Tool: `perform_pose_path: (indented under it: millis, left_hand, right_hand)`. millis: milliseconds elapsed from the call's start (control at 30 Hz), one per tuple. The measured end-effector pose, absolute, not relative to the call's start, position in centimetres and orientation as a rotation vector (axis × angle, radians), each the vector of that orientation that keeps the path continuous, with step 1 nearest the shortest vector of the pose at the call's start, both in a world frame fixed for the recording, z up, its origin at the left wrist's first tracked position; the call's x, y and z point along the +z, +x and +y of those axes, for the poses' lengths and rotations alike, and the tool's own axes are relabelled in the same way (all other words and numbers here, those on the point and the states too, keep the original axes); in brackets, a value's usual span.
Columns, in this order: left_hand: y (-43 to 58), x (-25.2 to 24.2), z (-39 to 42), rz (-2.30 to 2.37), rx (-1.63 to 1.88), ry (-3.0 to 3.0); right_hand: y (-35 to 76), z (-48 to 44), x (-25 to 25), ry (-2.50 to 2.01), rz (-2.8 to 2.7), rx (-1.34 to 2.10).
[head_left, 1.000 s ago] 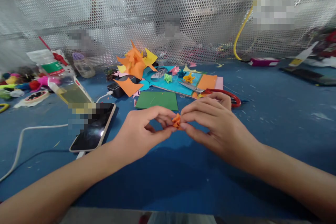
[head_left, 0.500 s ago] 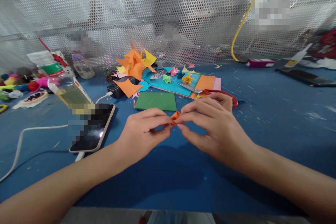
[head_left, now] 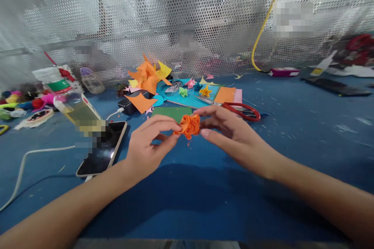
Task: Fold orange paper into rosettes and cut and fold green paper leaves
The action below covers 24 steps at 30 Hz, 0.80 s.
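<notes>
I am viewing the blue felt-covered worktable (head_left: 306,140), which is carrying everything else and running back to a perforated metal mesh screen (head_left: 175,15). On it, left of centre, a black smartphone with a white cable (head_left: 102,148) is lying flat; a green paper rectangle (head_left: 171,112) is lying behind the hands, and red-handled scissors (head_left: 241,109) are resting to the right. My left hand (head_left: 146,149) is pinching, and my right hand (head_left: 230,132) is steadying with narrowed fingertips, a small orange rolled-paper rose (head_left: 189,125), held above the table between both hands.
</notes>
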<state>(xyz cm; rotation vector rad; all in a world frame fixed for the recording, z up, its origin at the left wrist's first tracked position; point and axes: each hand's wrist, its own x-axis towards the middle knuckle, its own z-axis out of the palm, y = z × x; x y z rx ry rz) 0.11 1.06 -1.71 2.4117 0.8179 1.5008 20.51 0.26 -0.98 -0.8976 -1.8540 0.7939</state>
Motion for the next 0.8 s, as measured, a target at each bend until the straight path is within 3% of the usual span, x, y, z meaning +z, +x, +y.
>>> perform_pose_path:
  millis: [100, 500, 800]
  left_hand:
    - [0.13, -1.76, 1.21, 0.804, 1.457, 2.463]
    - [-0.01, -1.81, 1.51, 0.768, 1.418, 2.309]
    - [0.05, -1.29, 1.59, 0.733, 1.350, 2.528]
  right_hand:
    - [20.21, 0.41, -1.39, -0.817, -1.791, 1.035]
    - [20.43, 0.01, -0.77, -0.803, -1.953, 1.015]
    - [20.17, -0.08, -0.88, -0.847, -1.845, 1.084]
